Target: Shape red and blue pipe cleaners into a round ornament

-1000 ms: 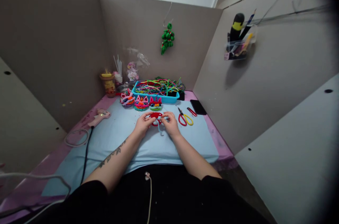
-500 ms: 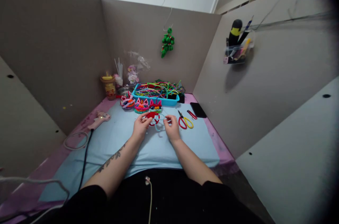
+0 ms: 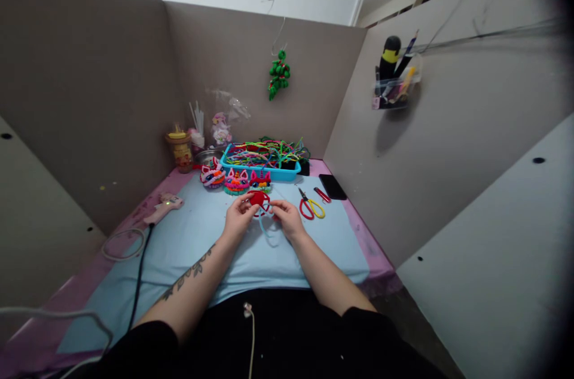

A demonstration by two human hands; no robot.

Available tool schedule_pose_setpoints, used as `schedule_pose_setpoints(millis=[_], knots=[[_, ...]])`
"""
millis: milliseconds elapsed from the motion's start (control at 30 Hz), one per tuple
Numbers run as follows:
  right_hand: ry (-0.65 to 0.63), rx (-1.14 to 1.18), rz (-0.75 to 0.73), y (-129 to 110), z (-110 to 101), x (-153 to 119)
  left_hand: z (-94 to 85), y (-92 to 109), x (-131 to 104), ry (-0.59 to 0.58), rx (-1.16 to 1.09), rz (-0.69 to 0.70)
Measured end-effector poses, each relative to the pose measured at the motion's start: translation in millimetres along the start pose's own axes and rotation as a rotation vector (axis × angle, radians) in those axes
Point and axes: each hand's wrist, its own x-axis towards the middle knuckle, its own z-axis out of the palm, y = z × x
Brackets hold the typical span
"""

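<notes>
In the head view, the person's left hand (image 3: 237,213) has its grip closed on a flat, rounded red piece with thin, open red loops at its edge (image 3: 259,198), pinched between thumb and fingers. The piece is held over the middle of the tabletop (image 3: 368,243), just in front of a row of small figures. The right hand (image 3: 289,219) is at the other side of the piece, its grip closed, thumb against fingers, on a thin, pale blue, bendable strip (image 3: 263,228). A length of that strip hangs below the piece and curls at its lower end; exactly how it passes through the loops is too small to tell.

The tabletop has a pink covering with a light blue cloth (image 3: 197,241) spread on top. The row behind the hands is three multicoloured, fuzzy, eared animal heads (image 3: 236,182), and behind them stands a shallow bright blue plastic tray (image 3: 287,175) heaped with tangled, many-coloured fuzzy stems (image 3: 264,153). To the right of the hands lie scissors with one red and one yellow handle loop (image 3: 308,201), a slim red-handled tool (image 3: 321,195) and a flat black phone (image 3: 333,186). Well apart on the left is a pale pink glue gun (image 3: 165,208) with a small lit spot and a black cable. A green beaded-looking ornament (image 3: 279,75) hangs against the grey-brown back panel (image 3: 224,50)
</notes>
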Motion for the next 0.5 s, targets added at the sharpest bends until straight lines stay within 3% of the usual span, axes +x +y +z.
schedule_pose_setpoints(millis=[167, 400, 500], knots=[[-0.115, -0.150, -0.053, -1, 3, -4, -0.1, -4, 1, -0.048, 0.017, 0.017], [0.121, -0.427, -0.379, -3, -1, -7, -3.5, -4, -2, 0.102, 0.132, 0.143], [0.010, -0.600, -0.431, -1, 3, -13, -4.0, -3, -4, 0.152, 0.191, 0.222]])
